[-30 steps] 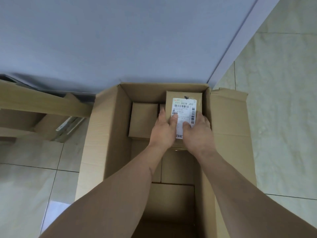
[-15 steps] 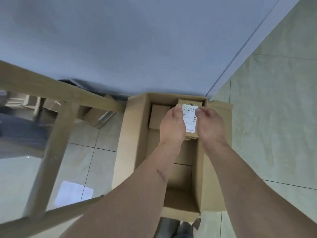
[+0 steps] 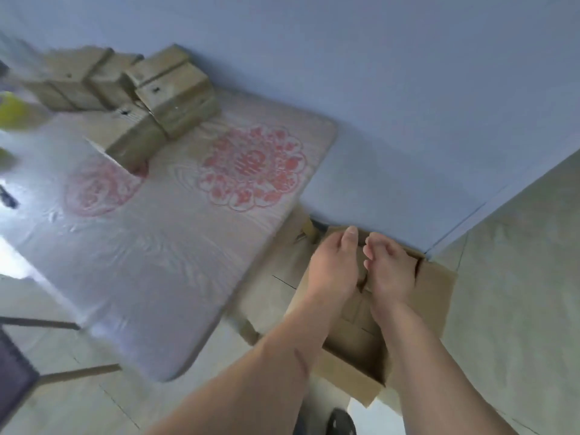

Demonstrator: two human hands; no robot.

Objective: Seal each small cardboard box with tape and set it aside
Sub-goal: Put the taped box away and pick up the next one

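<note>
At far left a yellow-green blur (image 3: 11, 113) sits at the frame edge, too smeared to identify. Beside it, a pile of small boxes (image 3: 131, 95) stands on the far end of the table (image 3: 163, 252), close to the blue wall (image 3: 376, 89); the boxes touch one another, some stacked, and the nearest one rests on a red print. The table top is pale wood grain under a glossy cover, with a red floral medallion (image 3: 252, 169) near its right edge. A dark chair corner (image 3: 12, 381) shows at lower left.

Right of the table, on the tile floor (image 3: 518, 293), stands the big carton (image 3: 430, 296) with its flaps open, set against the wall. Both hands hang over its opening, side by side and nearly touching. The left hand (image 3: 332, 268) shows its back, thumb raised, fingers curled down out of sight. The right hand (image 3: 390, 268) also has its fingers bent inward. Whether either holds anything I cannot tell: the picture is blurred and the palms are hidden. No small box shows between them; those I can see are the ones on the table. A dark shoe tip (image 3: 340, 422) shows at the bottom.
</note>
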